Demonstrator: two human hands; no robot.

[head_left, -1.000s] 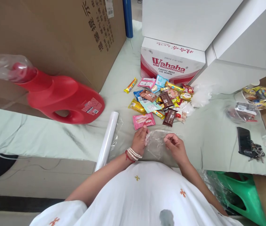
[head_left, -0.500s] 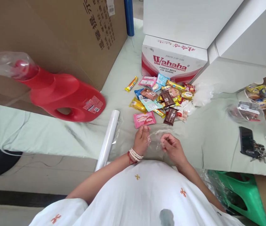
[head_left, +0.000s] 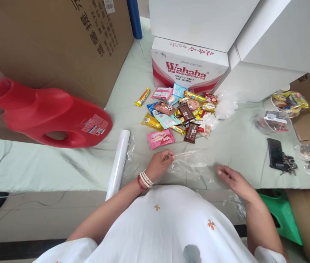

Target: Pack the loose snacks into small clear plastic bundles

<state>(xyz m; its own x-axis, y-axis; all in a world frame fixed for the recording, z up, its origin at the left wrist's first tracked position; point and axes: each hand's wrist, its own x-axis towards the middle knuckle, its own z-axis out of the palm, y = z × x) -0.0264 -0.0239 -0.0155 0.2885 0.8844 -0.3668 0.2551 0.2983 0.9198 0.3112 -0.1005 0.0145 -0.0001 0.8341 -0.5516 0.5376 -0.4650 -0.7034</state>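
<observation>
My left hand (head_left: 159, 164), with a bead bracelet at the wrist, is closed in a pinch on the left edge of a clear plastic bag (head_left: 190, 166) lying on the pale green cloth. My right hand (head_left: 233, 179) is off to the right of the bag, fingers loosely extended, and touches or nearly touches the bag's right end. Just beyond the bag lies a pile of wrapped snacks (head_left: 179, 113), the nearest being a pink packet (head_left: 160, 138) and a brown bar (head_left: 191, 132).
A white roll of bags (head_left: 118, 162) lies left of my left hand. A red detergent jug (head_left: 50, 117) lies on its side at the left. Cardboard and white boxes, among them a Wahaha carton (head_left: 187, 69), stand behind. A phone with keys (head_left: 276, 159) and bagged snacks (head_left: 276, 122) are at the right.
My right hand has moved away to the right, off the bag's middle, and the bag now lies stretched out flatter. The view has shifted slightly.
</observation>
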